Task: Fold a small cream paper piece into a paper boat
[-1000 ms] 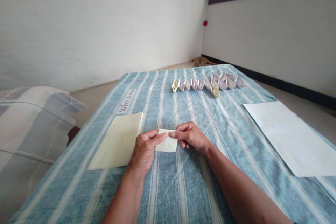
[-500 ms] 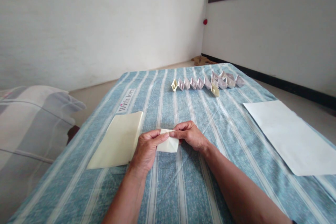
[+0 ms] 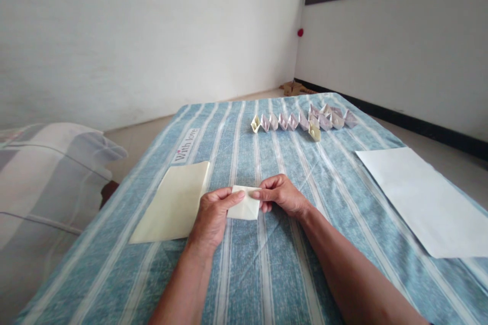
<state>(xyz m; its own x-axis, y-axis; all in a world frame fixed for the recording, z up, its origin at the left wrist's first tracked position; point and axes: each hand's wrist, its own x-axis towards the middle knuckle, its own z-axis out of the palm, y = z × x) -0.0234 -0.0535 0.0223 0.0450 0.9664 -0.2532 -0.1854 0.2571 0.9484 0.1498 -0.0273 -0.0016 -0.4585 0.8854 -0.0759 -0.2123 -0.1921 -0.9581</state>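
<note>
Between my left hand (image 3: 213,218) and my right hand (image 3: 282,195) is a small folded piece of cream paper (image 3: 244,205). Both hands pinch it along its top edge, and my fingers hide part of it. Just left of my left hand, a larger cream paper sheet (image 3: 171,203) lies flat on the blue-striped bedsheet (image 3: 244,274). Farther ahead stands a row of several small folded paper boats (image 3: 301,123), mostly pale lilac and white, with a cream one (image 3: 314,132) just in front of the row.
A white paper sheet (image 3: 419,203) lies at the right of the bedsheet, and a "With love" label (image 3: 186,145) is sewn near its left side. A striped pillow (image 3: 49,188) sits at the left. White walls and floor surround the bed.
My fingers have shifted slightly along the top of the folded paper, which stays between my hands. The whole view has moved a little.
</note>
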